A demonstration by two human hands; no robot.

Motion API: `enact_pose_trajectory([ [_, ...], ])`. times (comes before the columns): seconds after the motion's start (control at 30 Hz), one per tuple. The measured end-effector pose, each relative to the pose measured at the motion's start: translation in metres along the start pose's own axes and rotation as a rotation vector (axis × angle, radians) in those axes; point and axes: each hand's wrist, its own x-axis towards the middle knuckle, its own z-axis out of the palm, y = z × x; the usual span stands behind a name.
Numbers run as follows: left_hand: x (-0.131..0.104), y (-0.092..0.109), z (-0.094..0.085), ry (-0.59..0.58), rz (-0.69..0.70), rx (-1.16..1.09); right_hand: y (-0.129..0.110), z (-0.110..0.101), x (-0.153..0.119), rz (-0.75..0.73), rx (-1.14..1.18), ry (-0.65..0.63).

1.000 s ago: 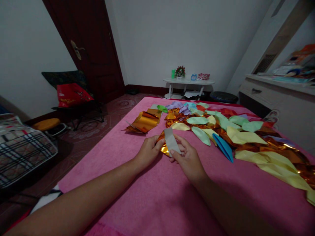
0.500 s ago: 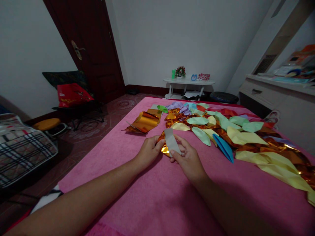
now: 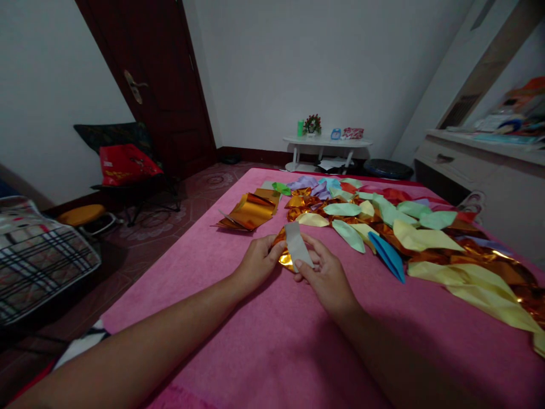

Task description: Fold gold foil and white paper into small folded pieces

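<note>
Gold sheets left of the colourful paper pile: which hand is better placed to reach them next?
Probably the left hand: the gold sheets lie just beyond it; the right hand is farther off. Both hold the grey-and-gold piece, so the left would need freeing first.

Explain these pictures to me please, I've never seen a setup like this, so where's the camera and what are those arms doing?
There's no machine here, just a person's bare left hand and right hand. The camera is worn on that person's head, looking forward and down. Between them, the hands hold a folded paper, partly shiny gold and partly grey. Below is a pink cloth. Gold sheets lie beyond the left hand; ahead and to the right are many folded pieces, mostly green, yellow and gold.
</note>
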Motion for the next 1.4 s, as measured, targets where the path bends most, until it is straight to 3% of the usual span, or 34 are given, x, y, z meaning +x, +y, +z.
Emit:
enact_pose_trajectory([
  [1.4,-0.0003,0.0002,0.0005,-0.002,-0.003,-0.019,0.0029,-0.0011,0.0003,0.001,-0.042,0.004],
])
